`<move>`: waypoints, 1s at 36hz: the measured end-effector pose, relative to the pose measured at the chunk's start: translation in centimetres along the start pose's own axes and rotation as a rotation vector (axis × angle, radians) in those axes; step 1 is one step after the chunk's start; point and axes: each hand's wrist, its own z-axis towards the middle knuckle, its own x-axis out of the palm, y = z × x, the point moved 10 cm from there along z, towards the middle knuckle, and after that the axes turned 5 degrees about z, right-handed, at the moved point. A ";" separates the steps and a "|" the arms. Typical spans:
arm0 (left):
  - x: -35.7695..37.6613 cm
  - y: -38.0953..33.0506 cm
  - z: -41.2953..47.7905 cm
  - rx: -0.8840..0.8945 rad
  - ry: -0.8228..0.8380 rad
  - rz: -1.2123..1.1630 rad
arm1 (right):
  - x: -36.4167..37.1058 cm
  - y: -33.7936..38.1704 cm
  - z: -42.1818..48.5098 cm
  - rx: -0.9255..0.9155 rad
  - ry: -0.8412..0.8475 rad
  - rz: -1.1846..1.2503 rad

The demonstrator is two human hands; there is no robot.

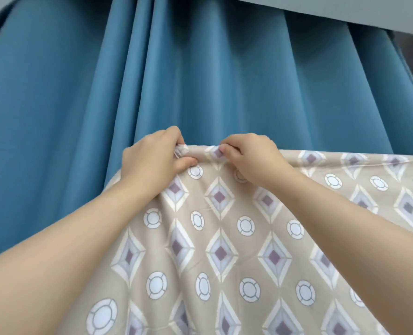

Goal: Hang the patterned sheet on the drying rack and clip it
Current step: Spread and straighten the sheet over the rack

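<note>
The patterned sheet (pixel 237 238) is beige with purple diamonds and white circles. It hangs down toward me from a straight top fold that runs from the middle to the right edge. The rack bar under that fold is hidden by the cloth. My left hand (pixel 156 153) pinches a bunched corner of the sheet at the left end of the fold. My right hand (pixel 251 158) grips the fold just beside it, fingers curled over the top. The two hands are almost touching. No clip is visible.
A blue pleated curtain (pixel 176 76) hangs close behind the sheet and fills the background. A grey ceiling or wall edge (pixel 345 13) shows at the top right.
</note>
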 end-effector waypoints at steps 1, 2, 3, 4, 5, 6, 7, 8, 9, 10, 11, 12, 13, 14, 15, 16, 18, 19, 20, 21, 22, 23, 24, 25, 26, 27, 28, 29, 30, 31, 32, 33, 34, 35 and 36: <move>0.8 0.2 0.2 -0.034 0.049 -0.036 | -0.1 -1.0 0.1 0.023 -0.006 0.035; 1.5 0.6 0.2 -0.083 0.102 -0.087 | -0.2 -2.0 0.2 0.037 -0.014 0.061; 1.8 1.5 -0.1 -0.133 0.137 -0.137 | -0.2 -2.4 0.2 0.042 -0.024 0.079; 1.8 2.4 -0.4 -0.166 0.150 -0.184 | -0.3 -2.7 0.2 0.046 -0.037 0.084; 1.8 3.3 -0.8 -0.184 0.164 -0.217 | -0.5 -2.8 0.1 0.046 -0.057 0.081; 1.7 4.0 -1.3 -0.190 0.184 -0.239 | -0.5 -2.7 0.1 0.040 -0.078 0.076; 1.6 4.6 -1.7 -0.196 0.203 -0.268 | -0.6 -2.5 0.2 0.032 -0.100 0.068; 1.5 5.1 -1.9 -0.203 0.209 -0.305 | -0.6 -2.2 0.2 0.026 -0.123 0.058; 1.1 5.6 -2.0 -0.206 0.190 -0.330 | -0.6 -1.9 0.1 0.018 -0.152 0.048; 0.6 5.9 -1.9 -0.198 0.154 -0.330 | -0.4 -1.5 0.1 0.010 -0.182 0.044; -0.1 6.0 -1.7 -0.183 0.109 -0.313 | -0.4 -1.3 0.1 0.001 -0.214 0.051; -0.6 5.9 -1.6 -0.162 0.071 -0.287 | -0.5 -1.1 -0.2 -0.010 -0.247 0.063; -1.0 5.6 -1.6 -0.128 0.038 -0.255 | -0.6 -0.9 -0.5 -0.024 -0.283 0.074; -1.4 5.2 -1.7 -0.081 0.008 -0.219 | -0.8 -0.8 -0.8 -0.047 -0.327 0.083; -1.8 4.8 -2.0 -0.024 -0.027 -0.186 | -1.2 -0.6 -1.3 -0.074 -0.377 0.090; -2.2 4.4 -2.5 0.039 -0.073 -0.164 | -1.6 -0.5 -1.8 -0.101 -0.426 0.103; -3.1 3.5 -3.7 0.185 -0.171 -0.133 | -2.2 -0.6 -2.5 -0.138 -0.484 0.157; -3.3 3.0 -4.3 0.250 -0.196 -0.110 | -2.2 -0.7 -2.8 -0.153 -0.492 0.180; -3.2 2.7 -4.9 0.302 -0.213 -0.090 | -2.1 -0.7 -3.1 -0.170 -0.491 0.189; -3.0 2.5 -5.4 0.340 -0.211 -0.076 | -1.8 -0.8 -3.4 -0.191 -0.485 0.185; -2.6 2.4 -5.8 0.366 -0.198 -0.071 | -1.6 -0.7 -3.8 -0.214 -0.475 0.174; -2.3 2.3 -6.1 0.386 -0.182 -0.072 | -1.3 -0.6 -4.1 -0.234 -0.461 0.155; -2.0 2.4 -6.3 0.395 -0.167 -0.076 | -1.0 -0.6 -4.3 -0.251 -0.448 0.127; -1.8 2.4 -6.4 0.391 -0.153 -0.082 | -0.8 -0.6 -4.5 -0.262 -0.438 0.089; -1.7 2.5 -6.2 0.356 -0.132 -0.102 | -0.7 -0.6 -4.6 -0.263 -0.431 0.051; -1.7 2.8 -5.8 0.293 -0.111 -0.146 | -0.7 -0.7 -4.4 -0.254 -0.415 0.017; -1.7 3.3 -5.2 0.198 -0.086 -0.207 | -0.8 -0.8 -4.1 -0.234 -0.389 -0.004; -1.2 3.9 -4.6 0.096 -0.040 -0.288 | -0.8 -1.0 -3.5 -0.201 -0.348 -0.015; -0.3 4.6 -4.1 -0.010 0.026 -0.390 | -0.6 -1.5 -2.8 -0.159 -0.299 -0.016; 0.8 5.0 -3.7 -0.108 0.098 -0.474 | -0.5 -2.0 -2.2 -0.113 -0.249 -0.007; 1.9 5.4 -3.5 -0.176 0.157 -0.525 | -0.2 -2.6 -1.6 -0.064 -0.197 0.008; 2.7 5.5 -3.3 -0.215 0.196 -0.552 | 0.2 -2.9 -1.1 -0.024 -0.148 0.019; 3.3 5.7 -3.2 -0.233 0.212 -0.552 | 0.7 -3.1 -0.8 0.005 -0.099 0.016; 3.5 5.8 -3.2 -0.246 0.212 -0.547 | 1.4 -3.2 -0.6 0.020 -0.052 -0.004; 3.9 6.1 -3.2 -0.265 0.217 -0.559 | 2.0 -3.2 -0.6 0.024 -0.015 -0.033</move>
